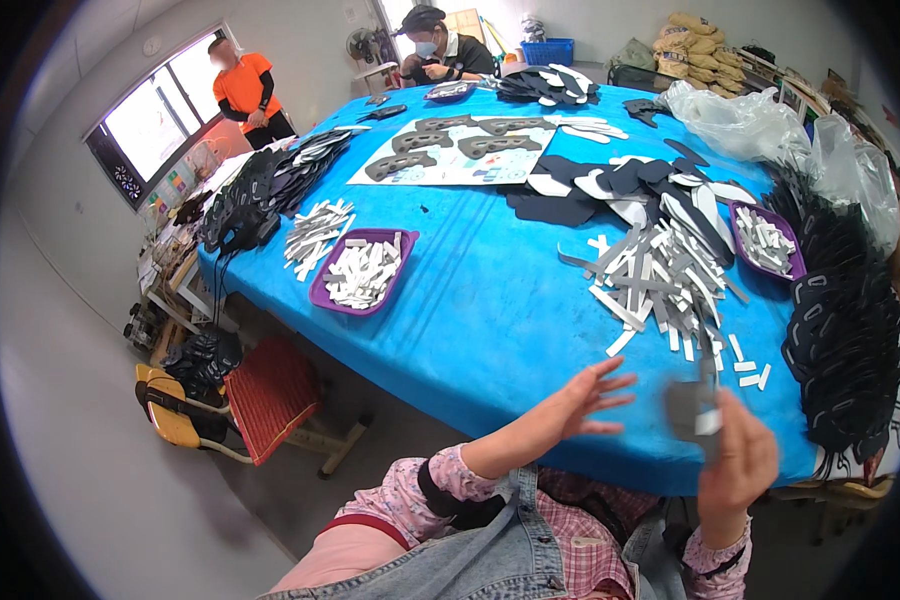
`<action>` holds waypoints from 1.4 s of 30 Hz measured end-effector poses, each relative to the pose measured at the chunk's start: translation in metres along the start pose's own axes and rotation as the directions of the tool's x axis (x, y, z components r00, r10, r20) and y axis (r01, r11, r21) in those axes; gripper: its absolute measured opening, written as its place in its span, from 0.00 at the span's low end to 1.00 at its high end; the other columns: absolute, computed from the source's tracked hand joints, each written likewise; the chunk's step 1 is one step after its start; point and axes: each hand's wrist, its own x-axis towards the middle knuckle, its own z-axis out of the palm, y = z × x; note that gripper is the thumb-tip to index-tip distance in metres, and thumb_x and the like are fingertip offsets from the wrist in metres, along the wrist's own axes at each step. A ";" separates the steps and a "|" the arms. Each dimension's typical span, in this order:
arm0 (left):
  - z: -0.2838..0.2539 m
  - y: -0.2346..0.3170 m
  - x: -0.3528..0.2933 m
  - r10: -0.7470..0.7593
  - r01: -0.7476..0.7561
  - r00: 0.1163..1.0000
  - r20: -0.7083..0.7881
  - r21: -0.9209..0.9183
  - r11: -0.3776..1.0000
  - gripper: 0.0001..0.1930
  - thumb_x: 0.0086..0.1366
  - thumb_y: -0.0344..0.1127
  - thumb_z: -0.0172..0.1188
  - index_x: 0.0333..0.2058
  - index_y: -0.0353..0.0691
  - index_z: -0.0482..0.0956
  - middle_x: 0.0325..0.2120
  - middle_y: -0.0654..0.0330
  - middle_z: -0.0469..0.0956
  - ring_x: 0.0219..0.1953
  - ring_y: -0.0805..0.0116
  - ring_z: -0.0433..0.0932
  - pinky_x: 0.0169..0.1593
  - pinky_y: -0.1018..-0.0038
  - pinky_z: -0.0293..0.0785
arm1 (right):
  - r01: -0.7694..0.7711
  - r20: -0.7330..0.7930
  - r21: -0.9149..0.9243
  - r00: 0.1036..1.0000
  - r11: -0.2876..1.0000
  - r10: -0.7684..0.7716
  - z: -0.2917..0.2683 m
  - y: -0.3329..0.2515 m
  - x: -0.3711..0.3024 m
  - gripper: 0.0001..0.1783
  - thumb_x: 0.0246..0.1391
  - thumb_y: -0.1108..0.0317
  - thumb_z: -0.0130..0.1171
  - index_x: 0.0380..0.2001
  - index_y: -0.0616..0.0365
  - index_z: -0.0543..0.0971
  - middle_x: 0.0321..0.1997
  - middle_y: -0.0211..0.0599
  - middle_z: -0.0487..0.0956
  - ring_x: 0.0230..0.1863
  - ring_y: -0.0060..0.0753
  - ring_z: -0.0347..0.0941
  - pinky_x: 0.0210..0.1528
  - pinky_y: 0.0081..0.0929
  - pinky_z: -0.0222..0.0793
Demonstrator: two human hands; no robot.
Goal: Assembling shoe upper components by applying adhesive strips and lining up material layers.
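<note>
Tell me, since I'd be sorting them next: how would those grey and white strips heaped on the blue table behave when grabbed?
The strips look thin and flat, so probably light and a bit bendy. Loosely heaped, they'd likely slide and scatter when pushed.

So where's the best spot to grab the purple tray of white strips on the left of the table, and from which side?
Probably by the purple tray's near corner rim, which sits close to the blue table's left edge. The rim is bare there, while the white strips are heaped toward the middle. Coming in from the table's left edge with fingers under the lip should avoid spilling them; the tray looks shallow, so keep it level.
</note>
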 end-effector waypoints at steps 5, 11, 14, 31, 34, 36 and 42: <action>-0.028 -0.001 0.017 -0.173 0.320 0.925 0.338 -0.448 0.835 0.40 0.64 0.62 0.41 0.65 0.42 0.45 0.59 0.49 0.60 0.58 0.61 0.65 0.59 0.67 0.63 | 0.068 0.579 0.413 0.750 0.908 -0.320 0.023 -0.020 0.004 0.34 0.42 0.48 0.63 0.49 0.61 0.72 0.45 0.40 0.74 0.41 0.37 0.72 0.40 0.30 0.67; -0.070 0.000 0.044 -0.361 0.485 0.843 0.398 -0.272 0.831 0.38 0.62 0.40 0.55 0.65 0.39 0.45 0.60 0.48 0.58 0.50 0.67 0.73 0.47 0.78 0.74 | 0.003 0.549 0.573 0.742 0.820 -0.386 0.034 0.017 0.056 0.27 0.41 0.59 0.67 0.46 0.56 0.75 0.45 0.36 0.77 0.40 0.38 0.73 0.41 0.32 0.67; -0.069 0.013 0.051 -0.402 0.431 0.854 0.330 -0.017 0.902 0.38 0.60 0.32 0.56 0.65 0.40 0.46 0.61 0.49 0.57 0.51 0.69 0.71 0.48 0.80 0.72 | 0.062 0.482 0.400 0.834 0.914 -0.267 0.055 0.062 0.090 0.19 0.41 0.64 0.67 0.39 0.57 0.78 0.37 0.36 0.79 0.36 0.40 0.75 0.39 0.32 0.69; -0.016 0.017 0.090 -0.101 -0.370 0.904 0.414 0.880 0.296 0.37 0.55 0.48 0.61 0.60 0.41 0.58 0.40 0.50 0.74 0.40 0.53 0.75 0.43 0.65 0.70 | -0.355 0.626 0.150 0.756 0.923 0.189 0.239 0.235 0.096 0.25 0.50 0.57 0.59 0.48 0.59 0.73 0.46 0.50 0.76 0.47 0.52 0.72 0.48 0.41 0.67; 0.004 0.003 0.075 -0.055 -0.421 0.900 0.432 0.895 0.145 0.49 0.47 0.52 0.67 0.61 0.34 0.52 0.43 0.49 0.69 0.46 0.53 0.70 0.43 0.63 0.66 | -0.330 0.556 0.122 0.804 0.936 0.211 0.226 0.239 0.086 0.28 0.43 0.65 0.65 0.49 0.61 0.72 0.43 0.50 0.77 0.44 0.51 0.73 0.45 0.38 0.68; 0.013 -0.005 0.061 -0.078 -0.436 0.898 0.433 0.900 -0.028 0.54 0.43 0.53 0.70 0.63 0.35 0.49 0.50 0.48 0.64 0.50 0.53 0.65 0.46 0.64 0.64 | -0.364 0.574 0.188 0.794 0.912 0.199 0.223 0.243 0.085 0.27 0.41 0.68 0.66 0.48 0.63 0.73 0.42 0.50 0.77 0.44 0.53 0.73 0.46 0.38 0.68; 0.005 -0.014 0.058 -0.013 -0.345 0.938 0.346 0.938 0.037 0.56 0.43 0.44 0.72 0.64 0.36 0.44 0.56 0.46 0.59 0.53 0.52 0.63 0.49 0.63 0.62 | -0.270 0.691 0.080 0.708 0.959 0.142 0.212 0.221 0.106 0.30 0.41 0.70 0.66 0.51 0.63 0.71 0.46 0.52 0.76 0.47 0.53 0.72 0.49 0.39 0.67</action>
